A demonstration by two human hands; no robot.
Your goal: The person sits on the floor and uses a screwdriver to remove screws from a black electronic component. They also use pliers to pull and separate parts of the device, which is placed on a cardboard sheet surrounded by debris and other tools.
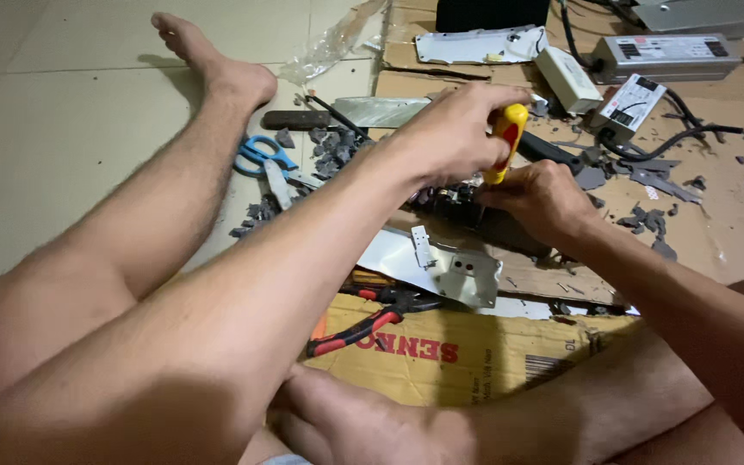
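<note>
My left hand (448, 133) reaches across from the lower left and is closed around the yellow and red handle of a screwdriver (508, 136), held nearly upright. Its tip points down into a small dark electronic part (451, 200) lying on cardboard. My right hand (544, 202) grips that part from the right side, fingers close to the screwdriver's shaft. The tip itself is hidden between the two hands. A bent silver metal plate (441, 267) lies just below the part.
Red and black pliers (372, 325) rest on a brown cardboard sheet (458, 357). Blue scissors (260, 155), a broad blade (372, 112) and grey broken chips (647, 220) lie around. White adapter boxes (566, 77) and a grey metal power unit (665, 56) sit behind. My bare leg (208, 112) stretches left.
</note>
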